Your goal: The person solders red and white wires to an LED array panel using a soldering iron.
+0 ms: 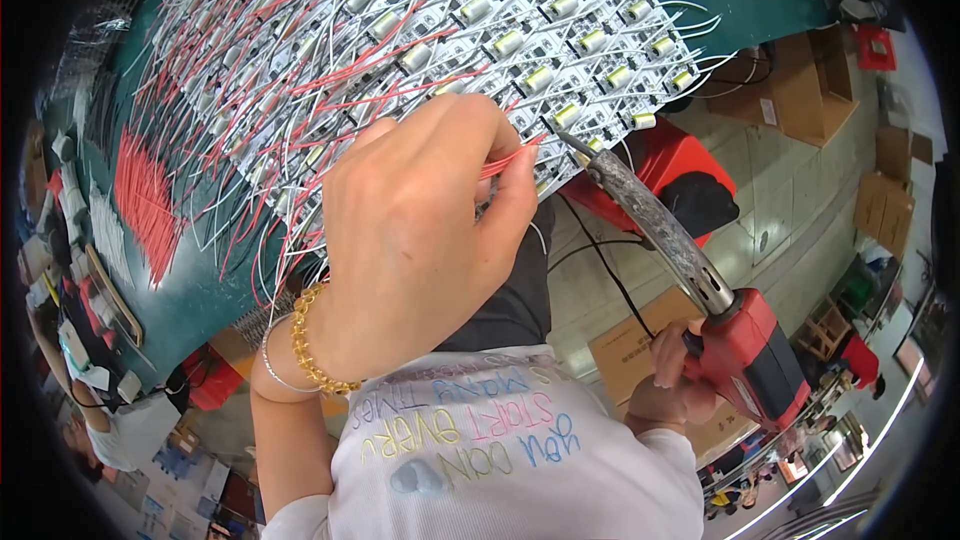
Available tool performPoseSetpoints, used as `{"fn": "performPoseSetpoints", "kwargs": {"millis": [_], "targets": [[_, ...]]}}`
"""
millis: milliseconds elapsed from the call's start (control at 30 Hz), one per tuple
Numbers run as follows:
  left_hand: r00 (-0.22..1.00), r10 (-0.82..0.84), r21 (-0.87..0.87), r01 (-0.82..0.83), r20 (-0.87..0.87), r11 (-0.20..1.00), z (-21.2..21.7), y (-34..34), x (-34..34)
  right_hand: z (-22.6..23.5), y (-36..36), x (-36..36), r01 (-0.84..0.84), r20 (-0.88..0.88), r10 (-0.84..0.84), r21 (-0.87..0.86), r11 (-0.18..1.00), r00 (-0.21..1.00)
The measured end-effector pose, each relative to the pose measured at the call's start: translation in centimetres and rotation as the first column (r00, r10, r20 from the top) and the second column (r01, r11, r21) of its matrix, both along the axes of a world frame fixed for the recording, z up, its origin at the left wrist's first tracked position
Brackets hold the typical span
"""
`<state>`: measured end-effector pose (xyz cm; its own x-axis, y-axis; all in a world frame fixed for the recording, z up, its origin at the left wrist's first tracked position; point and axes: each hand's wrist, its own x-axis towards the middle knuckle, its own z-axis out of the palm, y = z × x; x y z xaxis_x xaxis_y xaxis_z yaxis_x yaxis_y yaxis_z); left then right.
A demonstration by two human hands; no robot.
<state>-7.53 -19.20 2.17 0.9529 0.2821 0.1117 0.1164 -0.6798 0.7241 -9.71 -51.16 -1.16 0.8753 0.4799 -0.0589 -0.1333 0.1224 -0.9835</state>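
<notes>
A large panel of small white circuit boards (610,40), dotted with silvery cylindrical parts, lies before me with red and white wires standing out all over it. My left hand (420,200) is pinched over the panel's near edge, with red wires (518,158) between thumb and forefinger. A soldering gun (752,360), red and black with a long, darkened metal barrel, is gripped in my right hand (672,380) at the lower right. Its thin tip points up-left to the boards beside the wire ends; whether it touches cannot be made out.
The panel rests on a green work surface (745,5). Bundles of loose red wires (148,200) and white wires (108,235) lie at the left. Under the right edge are a red stool (640,165) and a black cable (610,270). Another person (140,430) sits far left.
</notes>
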Motion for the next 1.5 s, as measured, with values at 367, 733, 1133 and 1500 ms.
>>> {"fn": "performPoseSetpoints", "kwargs": {"millis": [367, 733, 1133, 1500], "targets": [[1.000, -0.014, 0.013, 0.014, -0.017, 1.000, 0.8, 0.3, -0.4, 1.2, 2.4, 1.4, -0.062, 0.039, 0.063, -0.017, 0.998, 0.997], [0.995, 0.062, -0.002, -0.062, 0.083, 0.998, 3.8, -1.3, -2.6, 2.1, 3.3, 1.0, 0.059, -0.048, -0.060, -0.005, 0.998, 0.997], [0.983, 0.000, 0.225, -0.042, 0.182, 0.973, -2.1, -3.6, -0.9, 0.1, 1.3, 0.4, -0.148, 0.031, 0.145, 0.140, 0.979, 0.989], [0.975, -0.020, 0.214, -0.029, 0.220, 0.976, -2.2, -3.2, -0.8, 1.2, 2.8, -2.3, 0.246, -0.172, -0.287, -0.225, 0.943, 0.942]]}}
